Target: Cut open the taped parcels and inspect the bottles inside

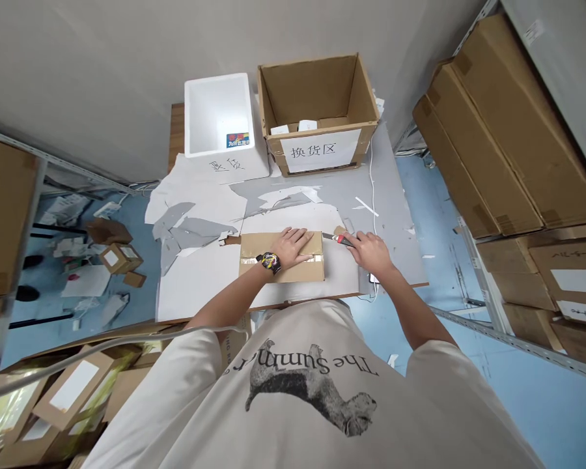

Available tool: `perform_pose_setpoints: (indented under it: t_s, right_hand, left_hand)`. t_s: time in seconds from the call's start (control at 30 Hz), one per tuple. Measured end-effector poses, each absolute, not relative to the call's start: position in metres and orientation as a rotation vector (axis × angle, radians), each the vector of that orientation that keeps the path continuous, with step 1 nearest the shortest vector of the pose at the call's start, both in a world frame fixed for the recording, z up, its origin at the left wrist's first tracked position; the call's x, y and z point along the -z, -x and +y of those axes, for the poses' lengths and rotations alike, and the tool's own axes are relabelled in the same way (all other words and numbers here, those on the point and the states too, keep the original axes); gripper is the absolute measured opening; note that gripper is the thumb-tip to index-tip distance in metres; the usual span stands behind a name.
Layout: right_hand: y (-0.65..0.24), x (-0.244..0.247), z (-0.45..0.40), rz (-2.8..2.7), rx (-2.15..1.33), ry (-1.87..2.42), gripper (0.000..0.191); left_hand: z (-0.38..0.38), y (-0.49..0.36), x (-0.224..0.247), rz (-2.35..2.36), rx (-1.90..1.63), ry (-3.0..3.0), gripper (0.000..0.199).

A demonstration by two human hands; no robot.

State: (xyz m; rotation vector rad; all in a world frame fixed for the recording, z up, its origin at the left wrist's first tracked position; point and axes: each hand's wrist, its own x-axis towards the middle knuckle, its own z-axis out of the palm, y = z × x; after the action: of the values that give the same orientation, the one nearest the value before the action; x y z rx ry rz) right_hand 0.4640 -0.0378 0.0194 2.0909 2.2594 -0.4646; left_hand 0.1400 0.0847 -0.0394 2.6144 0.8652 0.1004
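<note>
A closed cardboard box (254,268) with clear tape along its middle lies flat near the table's front edge. My left hand (291,248) rests on top of it, fingers spread and palm down, with a watch (270,262) on the wrist. To the right of the box, my right hand (370,251) is wrapped round a red and black utility knife (342,240). The knife's blade points left, at the box's upper right corner; whether it touches the box is too small to tell.
Behind the box stand a white foam box (227,166) and an open cardboard bin (322,150). Torn paper covers parts of the table (390,215). A cable runs down the table's right side. Shelves with cartons (498,130) stand at the right, stacked parcels (75,384) at lower left.
</note>
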Motion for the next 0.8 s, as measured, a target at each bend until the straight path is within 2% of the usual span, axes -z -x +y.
perform_pose_setpoints:
  t_s: [0.1, 0.2, 0.33, 0.43, 0.53, 0.63, 0.7, 0.8]
  right_hand:
    - [-0.484, -0.02, -0.061, 2.157, 0.635, -2.346, 0.054]
    - [-0.49, -0.017, -0.079, 2.012, 1.017, -2.771, 0.055]
    - [-0.449, -0.01, -0.079, 1.366, 1.717, -3.327, 0.078]
    - [-0.383, -0.01, -0.065, 1.148, 2.028, -3.45, 0.095]
    - [-0.307, -0.018, -0.056, 1.525, 2.263, -3.245, 0.098]
    - [-0.248, -0.029, -0.058, 2.112, 2.43, -2.549, 0.083]
    - [-0.224, -0.034, -0.061, 2.336, 2.295, -2.246, 0.066]
    - [-0.211, -0.038, -0.058, 2.529, 1.742, -2.21, 0.051]
  left_hand:
    - [0.079, -0.137, 0.033, 0.907, -0.125, -2.542, 0.084]
    - [0.065, -0.128, 0.021, 0.972, -0.278, -2.428, 0.079]
    - [0.035, -0.114, -0.002, 1.058, -0.593, -2.196, 0.061]
    - [0.014, -0.108, -0.015, 1.071, -0.7, -1.956, 0.059]
    - [0.002, -0.101, -0.018, 1.044, -0.739, -1.658, 0.074]
    - [-0.005, -0.085, -0.016, 1.055, -0.753, -1.419, 0.083]
    - [-0.009, -0.066, -0.012, 1.12, -0.757, -1.32, 0.081]
    - [-0.017, -0.03, -0.006, 1.241, -0.794, -1.219, 0.077]
